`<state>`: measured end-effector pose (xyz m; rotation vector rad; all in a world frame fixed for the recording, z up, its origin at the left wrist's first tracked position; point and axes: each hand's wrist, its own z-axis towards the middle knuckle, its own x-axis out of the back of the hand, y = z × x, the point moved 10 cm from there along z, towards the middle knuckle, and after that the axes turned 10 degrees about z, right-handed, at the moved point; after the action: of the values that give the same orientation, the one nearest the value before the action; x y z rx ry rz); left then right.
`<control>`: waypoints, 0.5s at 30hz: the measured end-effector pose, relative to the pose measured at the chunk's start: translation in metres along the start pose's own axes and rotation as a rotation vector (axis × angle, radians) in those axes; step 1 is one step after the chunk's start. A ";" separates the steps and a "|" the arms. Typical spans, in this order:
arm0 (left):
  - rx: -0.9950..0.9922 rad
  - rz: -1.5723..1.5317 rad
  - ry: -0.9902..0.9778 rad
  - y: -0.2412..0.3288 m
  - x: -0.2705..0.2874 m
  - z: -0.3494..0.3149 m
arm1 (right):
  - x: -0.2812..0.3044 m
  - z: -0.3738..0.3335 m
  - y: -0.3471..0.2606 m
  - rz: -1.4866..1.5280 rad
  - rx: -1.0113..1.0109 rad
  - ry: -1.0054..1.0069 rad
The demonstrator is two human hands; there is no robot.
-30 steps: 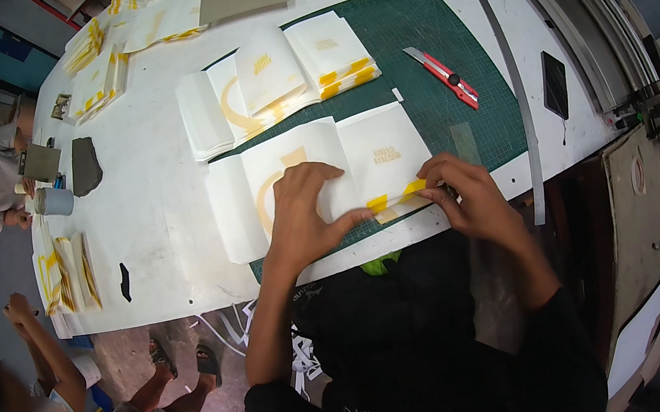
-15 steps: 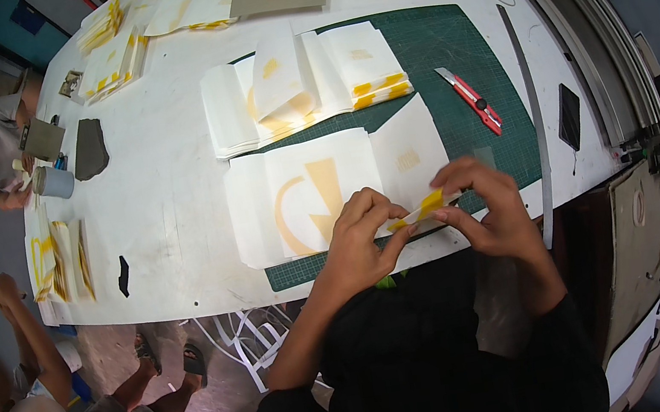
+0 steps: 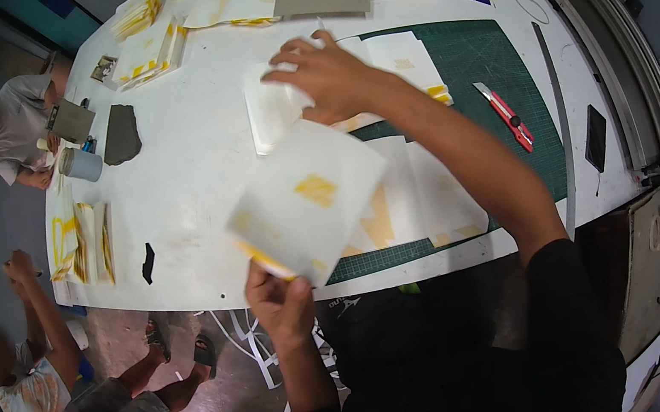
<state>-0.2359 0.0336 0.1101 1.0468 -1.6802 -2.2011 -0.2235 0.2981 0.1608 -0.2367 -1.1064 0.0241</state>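
Observation:
My left hand [image 3: 281, 304] pinches the lower edge of a white paper sheet [image 3: 326, 181] with yellow print, raised and tilted above the table. My right hand [image 3: 327, 77] reaches across over the far pile of white folded papers [image 3: 403, 65], fingers spread and curved, with nothing visibly held; whether it touches the pile I cannot tell. Behind the raised sheet, more white printed paper [image 3: 449, 196] lies along the near side of the green cutting mat [image 3: 487, 52], partly hidden by the sheet and my right forearm.
A red utility knife [image 3: 508, 117] with its blade out lies on the mat. Beyond are a long metal ruler [image 3: 554, 110] and a black phone [image 3: 594, 131]. A grey slab [image 3: 120, 136] and a jar [image 3: 82, 165] sit left, near two people. Paper stacks [image 3: 151, 55] line the far edge.
Both hands were together at a paper's yellow edge near the front right. My left hand has moved left with the sheet; my right hand has let go and reached forward. The view has shifted slightly.

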 end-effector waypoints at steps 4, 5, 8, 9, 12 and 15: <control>-0.242 0.001 0.009 0.045 0.050 -0.008 | -0.069 0.006 0.018 -0.309 -0.042 -0.312; -0.282 0.024 -0.003 0.056 0.052 -0.004 | -0.050 -0.003 0.022 -0.243 0.008 -0.048; -0.356 0.114 0.051 0.079 0.060 0.001 | -0.017 -0.040 0.060 -0.009 -0.227 0.168; -0.355 0.146 0.098 0.080 0.061 0.009 | -0.008 -0.058 0.081 0.123 -0.367 0.248; -0.415 0.242 0.114 0.083 0.038 0.038 | 0.014 -0.123 0.131 0.340 -0.664 0.476; -0.460 0.380 0.050 0.087 0.001 0.061 | 0.032 -0.162 0.141 0.167 -0.654 0.531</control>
<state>-0.2980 0.0501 0.1948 0.6009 -1.1471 -2.1296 -0.0517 0.4109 0.0918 -0.8693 -0.5320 -0.2436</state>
